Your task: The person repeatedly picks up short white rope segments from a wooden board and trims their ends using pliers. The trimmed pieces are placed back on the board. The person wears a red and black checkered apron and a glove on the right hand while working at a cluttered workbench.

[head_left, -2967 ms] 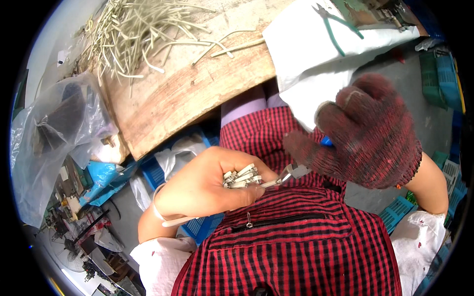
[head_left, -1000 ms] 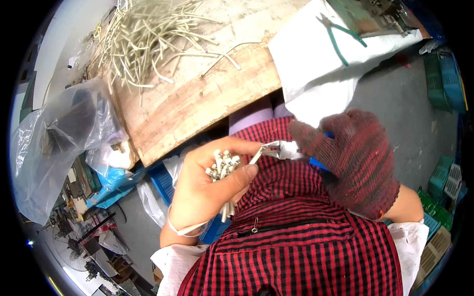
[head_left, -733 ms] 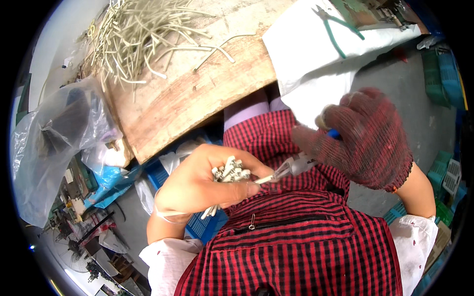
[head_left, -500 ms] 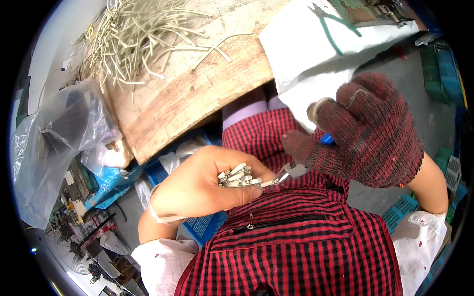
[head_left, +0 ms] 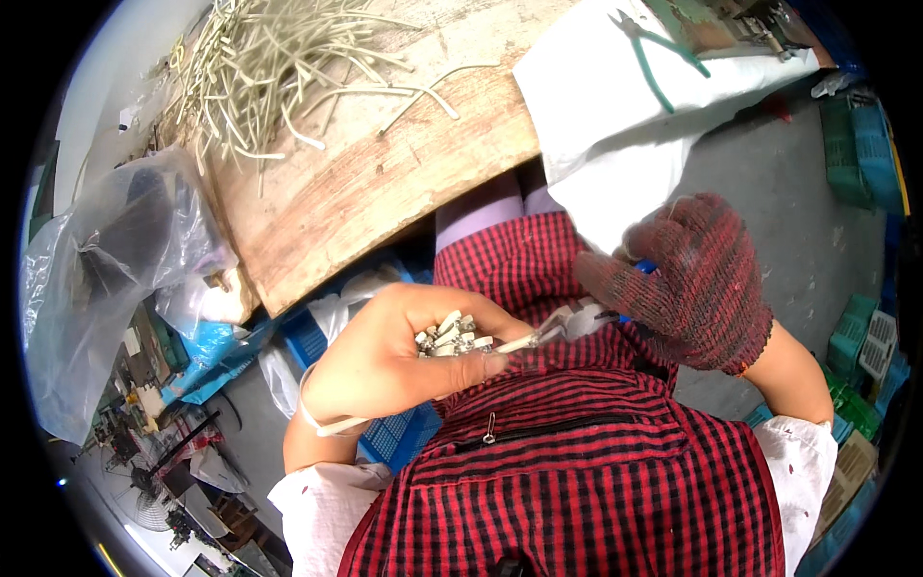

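1. Your gloved right hand (head_left: 687, 284) sits lower and further left than half a second ago, its fingers drawn in more; your left hand (head_left: 389, 356) has barely shifted.
2. Your right hand, right of centre in the frame, is curled around a blue-handled tool (head_left: 583, 320), the thumb on the left and the fingers bent over the blue grip.
3. You have the tool's metal head pointing left, at the end of a single pale piece (head_left: 520, 343). Blur hides whether its jaws grip that end; you cannot tell from this view.
4. Your bare left hand, left of centre, is mostly closed, thumb toward index finger. It pinches the single piece and keeps a bundle of short pale pieces (head_left: 452, 337) in its palm, with metal bits showing among their ends.
5. You have a pale band (head_left: 332, 426) around your left wrist, and both hands are above your red-and-black checked apron (head_left: 577, 490).
6. Ahead of you, the wooden worktop (head_left: 413, 173) bears a tangled pile of pale strands (head_left: 264, 82) at the upper left of the frame.
7. Green-handled pliers (head_left: 645, 72) lie open on a white sheet (head_left: 606, 135) at the upper right.
8. You have a clear plastic bag (head_left: 111, 260) at the left and a blue basket (head_left: 396, 438) partly hidden below your left hand.
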Demonstrator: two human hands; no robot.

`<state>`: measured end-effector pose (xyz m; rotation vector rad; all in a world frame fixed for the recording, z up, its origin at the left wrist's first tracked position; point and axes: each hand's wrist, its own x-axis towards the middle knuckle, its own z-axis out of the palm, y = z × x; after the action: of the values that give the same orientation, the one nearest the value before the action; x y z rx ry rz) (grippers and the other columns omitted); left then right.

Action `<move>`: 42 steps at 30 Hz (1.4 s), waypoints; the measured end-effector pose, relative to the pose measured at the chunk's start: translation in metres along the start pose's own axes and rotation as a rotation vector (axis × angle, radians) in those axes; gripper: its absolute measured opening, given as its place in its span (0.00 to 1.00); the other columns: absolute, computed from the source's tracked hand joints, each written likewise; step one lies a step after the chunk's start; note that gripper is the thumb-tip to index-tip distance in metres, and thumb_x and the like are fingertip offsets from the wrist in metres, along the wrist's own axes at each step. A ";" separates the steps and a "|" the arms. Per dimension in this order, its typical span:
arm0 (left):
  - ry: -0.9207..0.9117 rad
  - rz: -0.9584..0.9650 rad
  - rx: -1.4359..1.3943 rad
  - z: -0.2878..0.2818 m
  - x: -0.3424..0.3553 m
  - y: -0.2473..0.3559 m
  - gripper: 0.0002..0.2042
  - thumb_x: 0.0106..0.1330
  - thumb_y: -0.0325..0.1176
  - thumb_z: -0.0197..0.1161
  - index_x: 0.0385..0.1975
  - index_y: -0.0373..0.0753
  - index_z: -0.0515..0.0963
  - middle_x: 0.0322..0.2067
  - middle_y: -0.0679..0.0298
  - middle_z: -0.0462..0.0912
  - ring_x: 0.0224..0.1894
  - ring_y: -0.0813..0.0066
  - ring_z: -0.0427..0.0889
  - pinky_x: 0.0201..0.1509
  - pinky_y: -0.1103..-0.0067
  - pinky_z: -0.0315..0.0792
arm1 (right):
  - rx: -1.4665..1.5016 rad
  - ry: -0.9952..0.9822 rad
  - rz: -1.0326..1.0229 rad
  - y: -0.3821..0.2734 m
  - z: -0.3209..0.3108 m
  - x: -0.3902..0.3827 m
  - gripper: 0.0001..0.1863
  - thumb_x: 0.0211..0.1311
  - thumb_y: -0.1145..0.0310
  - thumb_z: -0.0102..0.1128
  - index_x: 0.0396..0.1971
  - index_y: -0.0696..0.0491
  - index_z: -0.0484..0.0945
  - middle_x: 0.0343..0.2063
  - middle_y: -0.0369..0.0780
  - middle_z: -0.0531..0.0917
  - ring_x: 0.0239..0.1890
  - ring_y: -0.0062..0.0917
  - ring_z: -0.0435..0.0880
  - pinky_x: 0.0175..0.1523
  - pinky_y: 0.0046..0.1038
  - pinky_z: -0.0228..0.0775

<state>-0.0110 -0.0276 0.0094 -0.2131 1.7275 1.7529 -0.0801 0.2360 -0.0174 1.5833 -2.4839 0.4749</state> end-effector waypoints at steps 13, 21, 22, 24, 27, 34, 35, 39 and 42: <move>0.584 0.751 1.007 -0.045 0.038 0.013 0.09 0.53 0.22 0.64 0.35 0.39 0.80 0.29 0.60 0.83 0.29 0.69 0.83 0.36 0.77 0.75 | 0.528 0.036 0.651 -0.014 0.024 -0.035 0.25 0.48 0.72 0.66 0.51 0.48 0.76 0.36 0.40 0.82 0.39 0.36 0.81 0.46 0.37 0.73; 0.626 0.811 1.802 -0.126 0.128 -0.008 0.14 0.49 0.25 0.60 0.37 0.46 0.78 0.22 0.63 0.76 0.23 0.63 0.79 0.25 0.69 0.72 | 0.566 0.031 0.667 -0.025 0.029 -0.044 0.26 0.51 0.71 0.66 0.54 0.50 0.74 0.38 0.42 0.82 0.40 0.35 0.81 0.48 0.34 0.74; 0.651 0.874 1.741 -0.112 0.125 -0.008 0.15 0.48 0.24 0.60 0.38 0.47 0.78 0.22 0.64 0.75 0.22 0.64 0.79 0.25 0.70 0.72 | 0.792 0.050 0.784 -0.025 0.031 -0.048 0.27 0.52 0.71 0.66 0.55 0.50 0.73 0.40 0.41 0.82 0.42 0.33 0.81 0.49 0.33 0.74; 0.837 0.989 1.544 -0.095 0.106 0.003 0.20 0.43 0.17 0.63 0.39 0.45 0.82 0.29 0.63 0.81 0.26 0.66 0.80 0.29 0.76 0.74 | 1.254 0.087 0.993 -0.024 0.034 -0.050 0.29 0.55 0.71 0.65 0.58 0.51 0.71 0.43 0.41 0.82 0.46 0.29 0.82 0.51 0.31 0.76; 0.958 1.282 1.114 -0.080 0.067 0.045 0.11 0.55 0.18 0.64 0.38 0.38 0.80 0.32 0.60 0.81 0.26 0.77 0.77 0.28 0.84 0.70 | 1.316 -0.025 0.943 -0.022 0.038 -0.046 0.32 0.56 0.71 0.65 0.62 0.51 0.68 0.45 0.41 0.82 0.47 0.29 0.82 0.51 0.31 0.76; 0.362 0.358 -0.244 0.009 -0.001 -0.011 0.14 0.64 0.21 0.61 0.50 0.27 0.75 0.20 0.67 0.76 0.18 0.85 0.69 0.20 0.86 0.63 | 0.674 -0.021 0.445 -0.025 0.012 0.009 0.34 0.49 0.70 0.68 0.61 0.48 0.71 0.42 0.42 0.82 0.36 0.35 0.83 0.40 0.36 0.76; 0.355 0.326 -0.331 0.016 -0.003 -0.017 0.15 0.64 0.21 0.60 0.51 0.27 0.75 0.19 0.68 0.74 0.18 0.85 0.69 0.21 0.86 0.62 | 0.613 -0.022 0.443 -0.026 0.008 0.017 0.35 0.46 0.71 0.68 0.60 0.49 0.72 0.40 0.44 0.82 0.36 0.37 0.82 0.42 0.37 0.76; 0.323 0.269 -0.393 0.026 -0.004 -0.016 0.16 0.65 0.20 0.59 0.53 0.26 0.74 0.18 0.70 0.73 0.18 0.85 0.67 0.22 0.86 0.60 | 0.411 -0.005 0.427 -0.029 -0.004 0.024 0.35 0.41 0.73 0.68 0.57 0.51 0.75 0.35 0.47 0.82 0.35 0.42 0.80 0.42 0.40 0.74; 0.331 0.230 -0.362 0.023 -0.004 -0.014 0.15 0.66 0.20 0.58 0.53 0.26 0.75 0.18 0.69 0.74 0.18 0.85 0.67 0.22 0.87 0.60 | 0.363 -0.038 0.408 -0.033 -0.014 0.029 0.35 0.40 0.73 0.68 0.56 0.50 0.76 0.31 0.45 0.81 0.32 0.40 0.80 0.39 0.38 0.72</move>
<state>0.0074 -0.0087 0.0031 -0.5030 1.6951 2.3033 -0.0630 0.2031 0.0108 1.1794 -2.8830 1.0084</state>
